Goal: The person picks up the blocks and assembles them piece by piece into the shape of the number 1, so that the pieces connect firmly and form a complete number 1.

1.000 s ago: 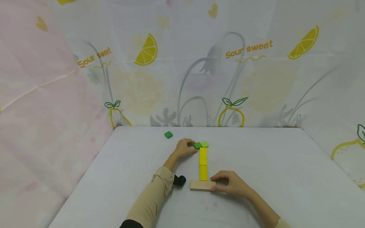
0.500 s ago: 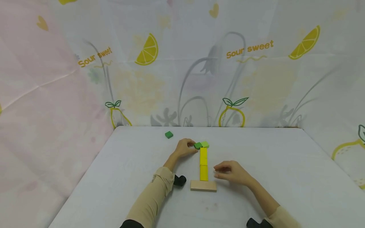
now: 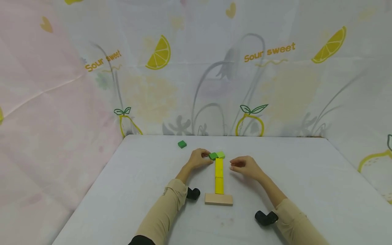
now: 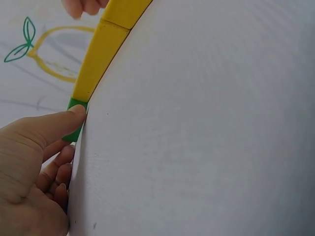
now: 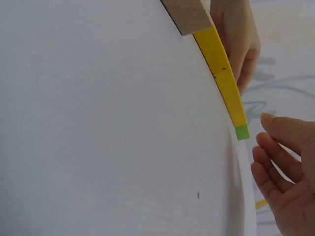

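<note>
My left hand (image 3: 199, 158) pinches a dark green block (image 3: 213, 156) between thumb and fingers; the thumb lies over part of this block in the left wrist view. Touching its right side is a light green block (image 3: 220, 154). Two yellow blocks (image 3: 219, 176) lie end to end in a line below the green pair. Across their near end sits a plain wooden block (image 3: 218, 199). To the right of the light green block, my right hand (image 3: 248, 166) hovers with relaxed fingers and holds nothing; in the right wrist view a small gap parts its fingertips (image 5: 266, 118) from the light green block.
Another dark green block (image 3: 182, 144) lies apart, near the table's back edge on the left. The white table (image 3: 137, 190) meets a patterned cloth backdrop (image 3: 202, 85). Black wrist mounts (image 3: 265, 218) stick out from both sleeves.
My right hand has let go of the wooden block's right end and moved away from me, up beside the light green block. The left hand has kept its place on the dark green block.
</note>
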`<state>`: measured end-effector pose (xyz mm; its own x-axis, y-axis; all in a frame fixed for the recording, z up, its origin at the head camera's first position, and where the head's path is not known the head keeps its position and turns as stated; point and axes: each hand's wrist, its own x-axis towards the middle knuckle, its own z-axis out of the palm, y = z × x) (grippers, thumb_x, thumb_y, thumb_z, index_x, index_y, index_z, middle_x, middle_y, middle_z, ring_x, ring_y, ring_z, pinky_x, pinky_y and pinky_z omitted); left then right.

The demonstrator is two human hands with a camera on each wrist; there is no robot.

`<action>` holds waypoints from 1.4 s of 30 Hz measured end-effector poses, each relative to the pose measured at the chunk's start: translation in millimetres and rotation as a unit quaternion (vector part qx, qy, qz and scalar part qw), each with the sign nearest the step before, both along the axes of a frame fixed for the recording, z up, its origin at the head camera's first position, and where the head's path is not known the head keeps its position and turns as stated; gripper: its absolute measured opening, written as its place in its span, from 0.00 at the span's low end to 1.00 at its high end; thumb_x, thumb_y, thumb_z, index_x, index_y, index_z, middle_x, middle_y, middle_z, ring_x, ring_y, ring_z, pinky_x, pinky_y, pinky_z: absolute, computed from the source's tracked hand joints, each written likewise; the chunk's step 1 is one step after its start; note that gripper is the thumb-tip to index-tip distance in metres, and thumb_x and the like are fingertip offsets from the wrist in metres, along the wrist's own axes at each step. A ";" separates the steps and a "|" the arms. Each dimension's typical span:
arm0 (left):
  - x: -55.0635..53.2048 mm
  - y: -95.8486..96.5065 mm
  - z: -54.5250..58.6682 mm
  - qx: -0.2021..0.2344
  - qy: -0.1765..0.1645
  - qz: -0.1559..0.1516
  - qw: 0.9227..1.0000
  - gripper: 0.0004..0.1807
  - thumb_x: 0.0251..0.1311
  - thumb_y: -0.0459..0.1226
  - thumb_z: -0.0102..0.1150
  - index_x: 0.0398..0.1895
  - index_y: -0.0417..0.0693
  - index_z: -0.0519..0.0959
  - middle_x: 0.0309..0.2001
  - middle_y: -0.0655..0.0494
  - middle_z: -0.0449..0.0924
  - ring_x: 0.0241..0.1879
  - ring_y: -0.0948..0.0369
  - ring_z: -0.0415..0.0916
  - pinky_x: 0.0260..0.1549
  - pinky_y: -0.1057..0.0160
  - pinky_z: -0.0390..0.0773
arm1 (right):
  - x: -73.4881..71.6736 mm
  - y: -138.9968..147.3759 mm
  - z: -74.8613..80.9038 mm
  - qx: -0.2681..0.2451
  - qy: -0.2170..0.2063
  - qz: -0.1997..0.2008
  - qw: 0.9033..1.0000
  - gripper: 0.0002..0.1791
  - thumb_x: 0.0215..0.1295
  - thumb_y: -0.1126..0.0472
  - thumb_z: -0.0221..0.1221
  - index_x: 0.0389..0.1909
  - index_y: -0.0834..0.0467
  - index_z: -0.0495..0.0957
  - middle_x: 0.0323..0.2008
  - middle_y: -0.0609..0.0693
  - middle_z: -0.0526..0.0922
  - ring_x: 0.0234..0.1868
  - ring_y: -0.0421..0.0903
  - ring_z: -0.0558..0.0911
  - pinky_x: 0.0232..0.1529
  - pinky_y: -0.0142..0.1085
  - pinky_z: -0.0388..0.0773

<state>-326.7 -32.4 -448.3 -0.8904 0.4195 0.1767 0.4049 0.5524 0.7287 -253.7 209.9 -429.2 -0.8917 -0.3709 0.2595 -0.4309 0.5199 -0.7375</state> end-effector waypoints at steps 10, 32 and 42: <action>-1.3 -1.1 -0.3 0.000 -0.004 -0.002 1.000 0.20 0.48 0.36 0.69 0.45 0.34 0.80 0.40 0.45 0.80 0.41 0.53 0.74 0.44 0.61 0.74 | -32.2 -2.4 0.8 0.015 0.016 -0.026 0.999 0.15 0.54 0.68 0.64 0.41 0.73 0.80 0.37 0.64 0.83 0.35 0.53 0.82 0.39 0.39 0.79; -1.8 -0.5 -0.7 0.001 -0.015 0.007 1.000 0.20 0.48 0.38 0.69 0.45 0.36 0.81 0.40 0.46 0.81 0.41 0.55 0.74 0.44 0.62 0.74 | -68.4 -13.8 1.4 0.055 -0.017 0.037 0.998 0.24 0.52 0.71 0.63 0.51 0.74 0.74 0.49 0.69 0.77 0.43 0.60 0.79 0.46 0.49 0.77; 2.0 0.3 1.7 0.009 -0.018 0.011 1.000 0.19 0.49 0.37 0.68 0.44 0.36 0.81 0.39 0.46 0.80 0.40 0.55 0.73 0.42 0.61 0.73 | -69.1 -23.4 1.5 0.100 -0.029 0.037 0.994 0.21 0.55 0.71 0.61 0.51 0.71 0.76 0.51 0.67 0.77 0.49 0.62 0.77 0.50 0.51 0.74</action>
